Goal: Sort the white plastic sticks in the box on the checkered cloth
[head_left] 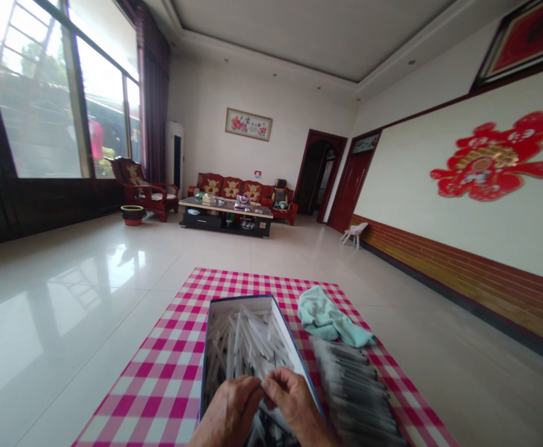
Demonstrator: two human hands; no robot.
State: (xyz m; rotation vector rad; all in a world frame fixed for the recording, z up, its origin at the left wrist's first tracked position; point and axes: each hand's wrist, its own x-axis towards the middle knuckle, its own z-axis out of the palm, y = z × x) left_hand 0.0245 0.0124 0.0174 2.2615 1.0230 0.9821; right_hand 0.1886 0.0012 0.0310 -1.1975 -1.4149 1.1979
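Observation:
My left hand (234, 405) and my right hand (292, 400) come together over the near part of a cardboard box (294, 344) with white inner walls and a blue edge. Fingers on both hands are pinched, tips almost touching. A small dark bit shows between them, too little of it to name. Inside the box lie many translucent white plastic tubes (241, 338), like pen barrels, in a loose heap. Darker pieces lie nearer me, partly covered by my hands. Right of the box is a blurred row of slim, pen-like sticks (355, 391), clear and black.
A mint-green cloth (329, 320) lies crumpled beyond the row of sticks. Everything rests on a pink-and-white checked tablecloth (159, 372). Farther off, on the tiled floor, stand a low coffee table (227, 214), a red wooden sofa (234, 186) and a small white chair (355, 233).

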